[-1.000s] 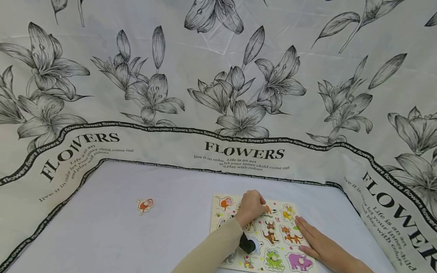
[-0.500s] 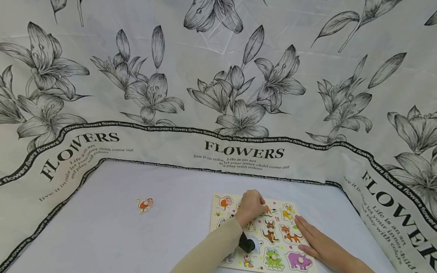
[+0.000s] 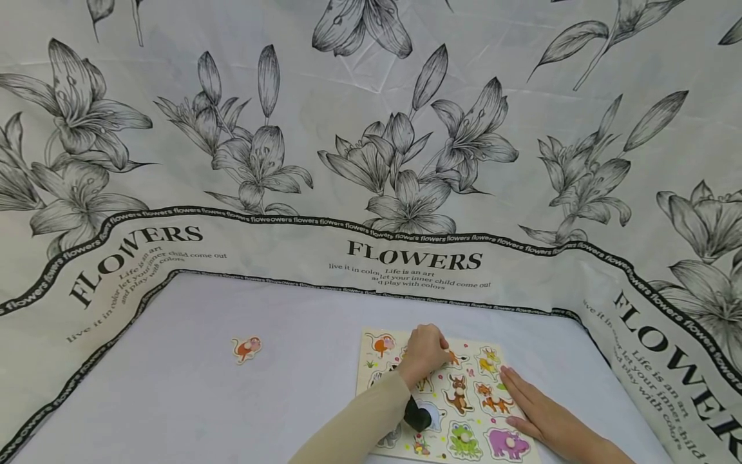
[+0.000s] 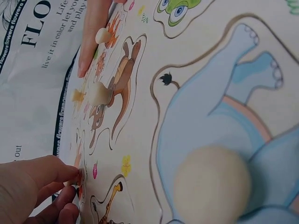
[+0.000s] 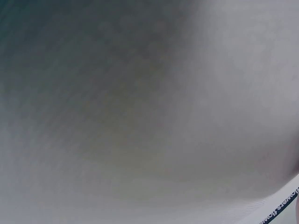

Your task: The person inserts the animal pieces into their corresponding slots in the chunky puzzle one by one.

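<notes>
A wooden knob puzzle board with animal pieces lies on the white table. My left hand is over its top row; in the left wrist view the thumb and fingers pinch the small knob of an orange animal piece, mostly covered by the hand. My right hand rests with straight fingers along the board's right edge. Near the left hand are a kangaroo piece, a giraffe piece and a blue elephant piece with a round knob. The right wrist view is a blur.
A loose orange monkey piece lies on the table to the left, apart from the board. A matching monkey picture shows in the board's top left corner. Frog and hippo pieces sit at the near side. A flower-print cloth surrounds the table.
Almost nothing differs. The left hand stays at the same piece with only a very slight shift to the left; the right hand and the loose monkey piece have not moved.
</notes>
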Tool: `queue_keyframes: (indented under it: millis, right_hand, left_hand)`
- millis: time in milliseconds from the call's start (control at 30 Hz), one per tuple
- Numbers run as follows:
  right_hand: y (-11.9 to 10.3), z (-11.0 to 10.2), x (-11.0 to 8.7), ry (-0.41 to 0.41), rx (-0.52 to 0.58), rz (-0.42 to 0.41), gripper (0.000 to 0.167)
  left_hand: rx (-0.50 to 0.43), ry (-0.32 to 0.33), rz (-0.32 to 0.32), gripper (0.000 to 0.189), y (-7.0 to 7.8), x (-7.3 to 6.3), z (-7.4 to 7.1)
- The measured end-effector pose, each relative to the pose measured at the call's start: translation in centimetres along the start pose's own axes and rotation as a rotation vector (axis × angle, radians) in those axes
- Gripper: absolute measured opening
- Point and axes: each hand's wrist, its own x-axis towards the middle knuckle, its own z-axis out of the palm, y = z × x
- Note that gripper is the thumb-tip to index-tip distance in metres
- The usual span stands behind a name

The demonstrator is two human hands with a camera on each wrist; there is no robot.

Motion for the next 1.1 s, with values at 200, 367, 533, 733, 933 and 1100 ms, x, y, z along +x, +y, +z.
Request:
queue_keyframes:
  millis: [200, 367, 533, 733, 933, 1100]
  right_hand:
    - [0.0, 0.0, 0.0, -0.016, -0.001, 0.013, 0.070]
    - [-0.1, -0.1, 0.0, -0.037, 0.013, 0.031, 0.070]
    - [-0.2, -0.2, 0.0, -0.055, 0.033, 0.036, 0.068]
    - [-0.2, -0.1, 0.0, -0.033, 0.012, 0.022, 0.068]
    - [-0.2, 0.0, -0.1, -0.026, 0.006, 0.022, 0.068]
    - [-0.1, 0.1, 0.0, -0.022, -0.005, 0.011, 0.068]
  left_hand:
    - [-0.026, -0.003, 0.007, 0.004, -0.1, -0.2, -0.3]
    - [-0.071, -0.034, -0.014, 0.009, 0.0, -0.3, -0.6]
    - [-0.095, -0.037, 0.011, 0.010, -0.2, -0.6, -0.9]
    - [-0.082, -0.025, 0.013, 0.012, -0.6, -0.7, -1.1]
    - [-0.117, -0.004, 0.009, 0.013, -1.2, -0.7, -1.4]
    - [-0.175, -0.010, 0.035, 0.018, -1.7, -0.9, -1.9]
